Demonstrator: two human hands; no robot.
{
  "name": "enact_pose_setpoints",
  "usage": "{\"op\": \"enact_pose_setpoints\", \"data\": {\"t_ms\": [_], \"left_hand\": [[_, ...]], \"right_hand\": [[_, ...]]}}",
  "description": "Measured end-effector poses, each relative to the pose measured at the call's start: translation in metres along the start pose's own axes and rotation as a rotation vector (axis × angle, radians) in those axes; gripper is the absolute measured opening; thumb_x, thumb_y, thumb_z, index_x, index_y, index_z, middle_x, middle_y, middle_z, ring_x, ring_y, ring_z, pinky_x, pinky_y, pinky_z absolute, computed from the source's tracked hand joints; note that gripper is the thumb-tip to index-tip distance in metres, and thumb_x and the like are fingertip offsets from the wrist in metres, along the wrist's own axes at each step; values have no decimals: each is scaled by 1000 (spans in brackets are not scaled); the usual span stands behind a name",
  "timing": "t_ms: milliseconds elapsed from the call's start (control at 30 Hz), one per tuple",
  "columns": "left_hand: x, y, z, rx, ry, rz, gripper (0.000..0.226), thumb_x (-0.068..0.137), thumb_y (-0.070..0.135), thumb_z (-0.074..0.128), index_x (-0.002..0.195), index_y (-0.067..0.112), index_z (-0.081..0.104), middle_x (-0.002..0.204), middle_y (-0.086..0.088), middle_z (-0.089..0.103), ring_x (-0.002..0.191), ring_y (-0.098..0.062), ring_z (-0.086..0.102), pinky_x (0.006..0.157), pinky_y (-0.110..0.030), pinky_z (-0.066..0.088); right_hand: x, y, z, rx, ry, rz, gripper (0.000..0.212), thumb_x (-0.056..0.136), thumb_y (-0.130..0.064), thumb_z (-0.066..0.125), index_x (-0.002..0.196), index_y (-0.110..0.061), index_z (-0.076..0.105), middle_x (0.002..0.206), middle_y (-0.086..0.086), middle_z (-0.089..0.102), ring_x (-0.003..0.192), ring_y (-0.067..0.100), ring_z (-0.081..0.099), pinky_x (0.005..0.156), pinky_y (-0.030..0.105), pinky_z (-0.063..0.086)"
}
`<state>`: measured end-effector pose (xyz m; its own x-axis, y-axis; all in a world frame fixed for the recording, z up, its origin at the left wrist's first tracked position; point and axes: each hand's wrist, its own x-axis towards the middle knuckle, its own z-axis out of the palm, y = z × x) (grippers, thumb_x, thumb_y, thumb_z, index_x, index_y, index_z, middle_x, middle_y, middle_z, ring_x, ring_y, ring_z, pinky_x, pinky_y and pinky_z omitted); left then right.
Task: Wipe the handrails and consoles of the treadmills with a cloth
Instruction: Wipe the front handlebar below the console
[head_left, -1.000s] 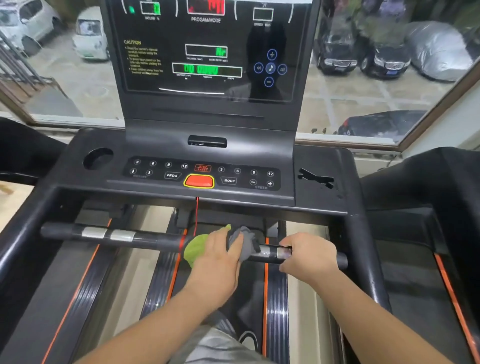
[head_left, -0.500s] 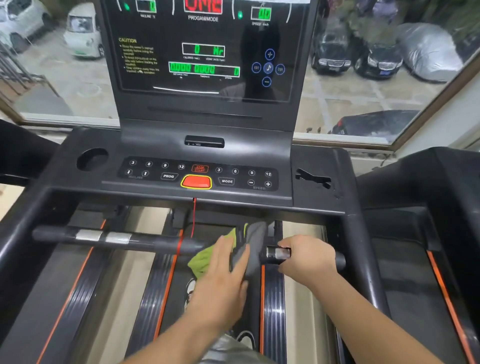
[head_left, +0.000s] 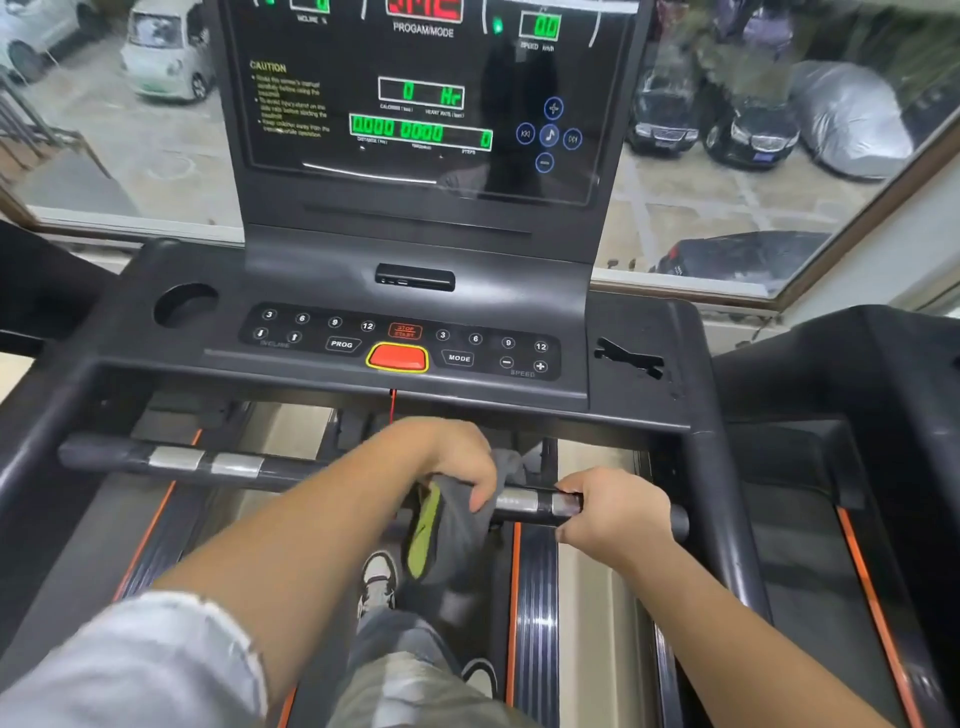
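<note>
- The left hand (head_left: 453, 464) curls down over the cloth (head_left: 451, 527), its fingers clamped on the fabric where it drapes across the handrail (head_left: 291, 472).
- The cloth is grey with a yellow-green face. It sits on the bar near the middle, and its loose end hangs below toward the belt.
- The right hand (head_left: 618, 515) is wrapped tight around the same handrail, just right of the cloth, with the thumb on the near side.
- Between the two hands a pair of silver sensor plates (head_left: 519, 501) shows on the bar; a second pair (head_left: 208, 461) lies well to the left.
- A red cord (head_left: 393, 402) drops from under the console (head_left: 618, 322) toward the left hand; its lower end is hidden, so I cannot tell where it ends.
- Below the cloth, a shoe (head_left: 378, 576) stands on the treadmill deck.
- The console carries a red button (head_left: 397, 357) ringed in yellow, rows of number keys, and a round cup holder (head_left: 184, 304) at its left.
- Above it the display (head_left: 421, 104) glows with green digits.
- Through the window (head_left: 727, 208) behind, parked cars (head_left: 665, 124) stand on pavement.
</note>
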<state>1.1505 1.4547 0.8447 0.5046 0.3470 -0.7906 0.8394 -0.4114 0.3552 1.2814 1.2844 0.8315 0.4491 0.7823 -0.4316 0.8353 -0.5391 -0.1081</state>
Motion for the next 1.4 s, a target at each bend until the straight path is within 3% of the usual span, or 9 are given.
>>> {"op": "enact_pose_setpoints", "data": {"t_ms": [167, 333, 400, 600, 867, 1033, 1133, 1267, 1400], "left_hand": [[-5, -13, 29, 94, 263, 75, 37, 65, 30, 72, 100, 26, 60, 97, -2, 60, 84, -27, 62, 68, -29, 49], [-22, -12, 135, 413, 758, 119, 108, 51, 8, 82, 148, 21, 37, 145, -18, 32, 131, -37, 49, 62, -30, 59], [-16, -3, 135, 402, 749, 100, 102, 70, 6, 74, 156, 21, 21, 155, -19, 17, 143, -38, 30, 81, -32, 60], [-22, -10, 71, 301, 506, 193, 48, 86, 37, 61, 131, 30, 46, 121, -6, 46, 114, -33, 57, 89, -45, 52], [-32, -35, 79, 351, 595, -12, 64, 80, 32, 69, 137, 26, 40, 126, -7, 40, 114, -30, 55, 85, -42, 54], [-12, 36, 106, 274, 557, 202, 71, 81, 30, 72, 142, 25, 38, 128, -8, 35, 114, -31, 52, 84, -42, 54], [-16, 22, 106, 277, 564, 311, 74, 83, 36, 64, 150, 33, 32, 130, -4, 36, 114, -30, 56, 85, -41, 56], [-27, -15, 90, 327, 602, 240, 65, 81, 34, 57, 143, 35, 40, 122, -2, 42, 106, -30, 64, 80, -42, 56], [-22, 25, 86, 409, 523, 92, 51, 80, 35, 64, 126, 24, 44, 117, -6, 41, 105, -29, 60, 81, -39, 52]], "right_hand": [[-2, 1, 1, 15, 4, 16, 9, 74, -27, 63, 80, -25, 57, 76, -8, 63, 75, 16, 60, 56, 23, 36], [1, 3, 3, 1, 21, 13, 17, 73, -29, 64, 69, -24, 48, 72, -7, 58, 68, 16, 53, 55, 23, 35], [3, 3, 1, 3, 5, 19, 16, 72, -29, 64, 68, -24, 49, 70, -7, 58, 66, 14, 52, 56, 22, 36], [2, 0, -1, 36, -13, 41, 11, 69, -30, 67, 76, -28, 58, 75, -11, 63, 75, 15, 60, 58, 22, 40], [-5, -1, 4, 59, 60, 34, 12, 69, -28, 65, 78, -27, 57, 77, -9, 62, 76, 18, 59, 63, 24, 44], [-17, 5, 2, 91, 65, -40, 16, 82, -38, 68, 86, -28, 56, 85, -11, 55, 80, 15, 52, 57, 26, 32], [-29, 30, -1, 202, 119, -47, 28, 86, -47, 70, 107, -30, 63, 106, -13, 61, 109, 15, 60, 76, 31, 46], [-49, 78, -16, 169, 228, 185, 79, 89, -58, 68, 153, -24, 38, 159, -2, 37, 149, 18, 33, 113, 37, 39], [-50, 111, -17, 384, 81, 495, 64, 80, -54, 75, 122, -15, 46, 120, 5, 62, 108, 29, 64, 89, 43, 56]]}}
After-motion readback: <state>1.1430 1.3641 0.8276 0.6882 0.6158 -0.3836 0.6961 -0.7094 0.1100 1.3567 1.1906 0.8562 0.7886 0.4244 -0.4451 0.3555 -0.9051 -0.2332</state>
